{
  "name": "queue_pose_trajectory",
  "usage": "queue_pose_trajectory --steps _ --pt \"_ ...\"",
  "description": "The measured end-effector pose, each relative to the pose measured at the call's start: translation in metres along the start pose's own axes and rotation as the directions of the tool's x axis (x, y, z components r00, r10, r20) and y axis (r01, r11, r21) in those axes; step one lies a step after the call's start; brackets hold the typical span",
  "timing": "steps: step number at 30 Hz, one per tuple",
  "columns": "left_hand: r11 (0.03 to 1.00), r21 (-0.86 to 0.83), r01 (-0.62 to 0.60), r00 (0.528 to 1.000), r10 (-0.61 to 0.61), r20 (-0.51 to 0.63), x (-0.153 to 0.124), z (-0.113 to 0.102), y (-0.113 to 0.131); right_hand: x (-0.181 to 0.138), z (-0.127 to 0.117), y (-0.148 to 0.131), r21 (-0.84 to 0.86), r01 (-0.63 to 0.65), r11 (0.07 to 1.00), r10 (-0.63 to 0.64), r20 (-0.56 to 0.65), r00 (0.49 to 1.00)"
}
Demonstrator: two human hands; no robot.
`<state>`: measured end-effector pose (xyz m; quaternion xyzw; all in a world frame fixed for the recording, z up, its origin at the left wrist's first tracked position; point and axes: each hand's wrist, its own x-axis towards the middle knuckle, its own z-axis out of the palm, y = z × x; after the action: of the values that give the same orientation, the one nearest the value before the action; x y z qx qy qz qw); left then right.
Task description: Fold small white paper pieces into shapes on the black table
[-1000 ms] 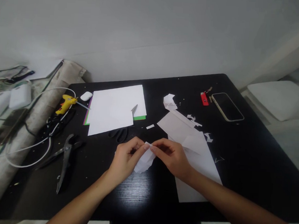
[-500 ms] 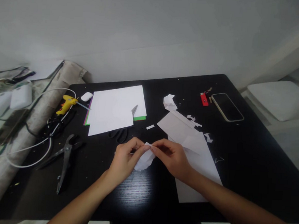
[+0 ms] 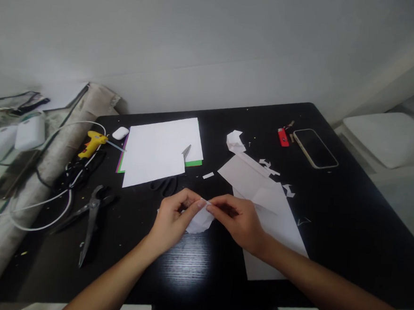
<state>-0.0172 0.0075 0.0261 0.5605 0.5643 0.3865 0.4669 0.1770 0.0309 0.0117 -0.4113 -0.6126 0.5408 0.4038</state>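
Observation:
Between my two hands is a folded piece of white paper [image 3: 199,222], held a little above the dark table near its front. My left hand [image 3: 176,219] pinches its top edge between thumb and forefinger. From the other side, my right hand [image 3: 238,221] grips the same edge, its thumb close to the left thumb. Fingers cover part of the paper, so its full shape is hidden. Under my right forearm lie white paper sheets [image 3: 272,240]. Just beyond my left hand are the black handles of the scissors [image 3: 165,186], whose tip rests on a paper stack [image 3: 158,147].
At the left lie pliers-like cutters [image 3: 92,208], a yellow glue gun [image 3: 93,144] with its cable, and a white earbud case [image 3: 120,133]. A crumpled paper piece [image 3: 235,141], paper scraps [image 3: 268,166], a red lighter [image 3: 283,137] and a phone [image 3: 315,148] are to the right.
My fingertips have shifted slightly along the paper's top edge, and the corner that stuck up between the thumbs is now mostly covered. Everything else stays in place.

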Motion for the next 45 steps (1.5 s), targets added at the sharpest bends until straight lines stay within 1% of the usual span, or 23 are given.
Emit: queue_pose_trajectory --steps 3,7,10,16,22,28,30,32,37,41,45 --pt "1.0 -0.016 0.01 1.0 -0.01 0.0 -0.0006 0.0002 0.0 -0.001 0.0008 0.0036 0.053 -0.029 0.998 0.028 0.015 1.0" --pt "0.999 -0.042 0.013 1.0 -0.014 -0.019 0.0007 0.0012 -0.0008 0.0005 0.0017 0.0068 0.235 -0.155 0.959 0.134 0.103 0.986" --pt "0.999 -0.034 0.0 0.999 -0.002 -0.038 0.0015 0.0015 -0.0019 0.003 0.0008 0.0041 0.309 -0.216 0.926 0.176 0.15 0.973" --pt "0.999 -0.036 -0.034 0.999 0.033 -0.02 0.0002 0.0018 -0.0005 0.0044 -0.0012 -0.0005 0.258 -0.218 0.941 0.19 0.13 0.973" --pt "0.999 -0.041 -0.024 1.0 0.024 -0.004 0.0006 0.0024 0.0011 0.0057 -0.002 0.0005 0.268 -0.258 0.928 0.219 0.167 0.961" --pt "1.0 -0.024 -0.015 0.997 0.013 -0.074 0.0021 0.0015 -0.0017 0.0071 -0.0011 0.0028 0.26 -0.294 0.92 0.239 0.224 0.945" --pt "1.0 -0.026 -0.011 0.997 0.009 -0.077 0.0027 0.0007 -0.0024 0.0071 -0.0009 0.0033 0.262 -0.305 0.916 0.247 0.23 0.941" --pt "1.0 -0.02 -0.01 0.997 0.009 -0.08 0.0031 -0.0002 -0.0026 0.0072 -0.0014 0.0033 0.272 -0.301 0.914 0.24 0.234 0.942" --pt "0.999 -0.036 -0.01 0.992 0.005 -0.129 0.0047 -0.0017 -0.0021 0.0076 -0.0029 0.0024 0.288 -0.286 0.914 0.221 0.236 0.946" --pt "0.997 -0.07 0.018 0.993 -0.026 -0.112 0.0071 -0.0005 -0.0022 0.0076 -0.0019 0.0028 0.267 -0.266 0.926 0.21 0.222 0.952" --pt "0.993 -0.097 0.063 0.996 -0.069 -0.059 0.0081 0.0003 -0.0023 0.0073 -0.0007 0.0048 0.259 -0.273 0.926 0.216 0.228 0.949"
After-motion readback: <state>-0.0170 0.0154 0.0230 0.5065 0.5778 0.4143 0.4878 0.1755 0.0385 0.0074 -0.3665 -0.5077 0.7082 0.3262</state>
